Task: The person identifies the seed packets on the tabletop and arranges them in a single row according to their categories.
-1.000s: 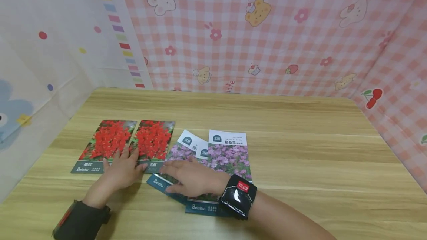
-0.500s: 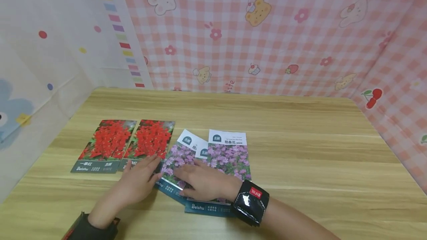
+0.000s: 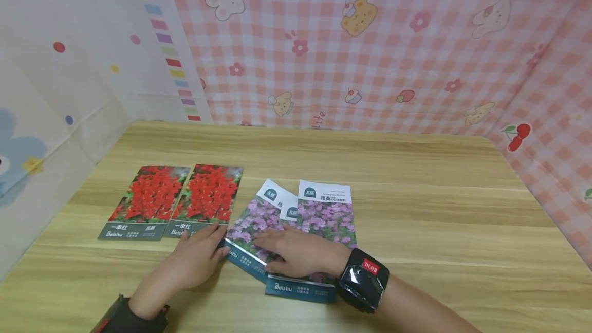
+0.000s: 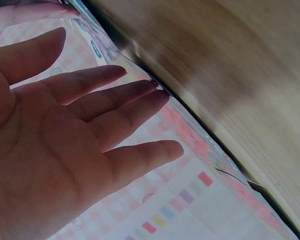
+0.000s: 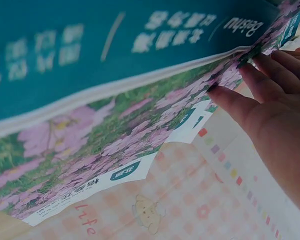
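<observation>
Two flower seed packets with red blooms lie side by side on the left in the head view: the left red packet [image 3: 152, 194] and the right red packet [image 3: 210, 194]. My left hand [image 3: 196, 261], fingers extended, touches the bottom edge of the right one. Its palm and spread fingers fill much of the left wrist view. Nearer the middle, three purple-flower packets overlap: a tilted one [image 3: 256, 215], one mostly covered [image 3: 290, 211], and a straighter one [image 3: 326, 220] on the right. Across them my right hand [image 3: 307, 253] rests palm down, fingers stretched leftward and holding nothing.
The wooden table [image 3: 416, 194] extends right and behind the packets. A pink checked cloth [image 3: 324, 66] hangs at its back edge, with more cloth along both sides. Each wrist wears a black band; the right band [image 3: 364, 279] has a red label.
My left hand has moved right and down, off the left red packet and the gap between the red ones. The purple packets have slid slightly right along with my right hand.
</observation>
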The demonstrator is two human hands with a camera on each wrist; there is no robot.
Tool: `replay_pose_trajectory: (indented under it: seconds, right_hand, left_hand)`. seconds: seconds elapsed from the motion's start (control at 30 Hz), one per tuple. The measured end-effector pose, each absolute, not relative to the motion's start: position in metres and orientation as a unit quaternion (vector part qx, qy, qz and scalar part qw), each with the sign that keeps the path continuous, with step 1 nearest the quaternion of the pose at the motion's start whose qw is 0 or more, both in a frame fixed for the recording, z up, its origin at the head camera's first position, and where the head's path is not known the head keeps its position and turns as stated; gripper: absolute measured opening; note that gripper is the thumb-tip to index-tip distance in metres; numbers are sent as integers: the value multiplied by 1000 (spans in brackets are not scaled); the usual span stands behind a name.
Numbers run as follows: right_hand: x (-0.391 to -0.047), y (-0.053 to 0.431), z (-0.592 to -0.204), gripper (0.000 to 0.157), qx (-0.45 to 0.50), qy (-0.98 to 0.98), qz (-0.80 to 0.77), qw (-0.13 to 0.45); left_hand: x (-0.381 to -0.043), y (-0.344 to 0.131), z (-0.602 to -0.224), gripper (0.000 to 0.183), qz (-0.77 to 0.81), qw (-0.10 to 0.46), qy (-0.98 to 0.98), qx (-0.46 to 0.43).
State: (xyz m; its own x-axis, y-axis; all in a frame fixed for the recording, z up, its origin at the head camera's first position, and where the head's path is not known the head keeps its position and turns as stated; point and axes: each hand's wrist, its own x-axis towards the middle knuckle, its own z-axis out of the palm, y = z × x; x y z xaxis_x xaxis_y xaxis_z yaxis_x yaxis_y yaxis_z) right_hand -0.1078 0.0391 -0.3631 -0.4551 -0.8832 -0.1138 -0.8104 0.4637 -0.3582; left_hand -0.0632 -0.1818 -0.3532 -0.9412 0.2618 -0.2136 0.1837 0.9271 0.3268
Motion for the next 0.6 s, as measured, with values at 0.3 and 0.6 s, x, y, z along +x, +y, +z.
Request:
replay_pose_trajectory:
  seconds: [0.3,0.6]
  right_hand:
    - [-107,71,-364,50,-478,849,-154,163]
    - [-107,107,-366,48,-454,853,-194,167]
  left_hand:
    - [-63,-180,-353,52,158,130,973,106]
    - [-63,-177,-350,47,152,103,976,113]
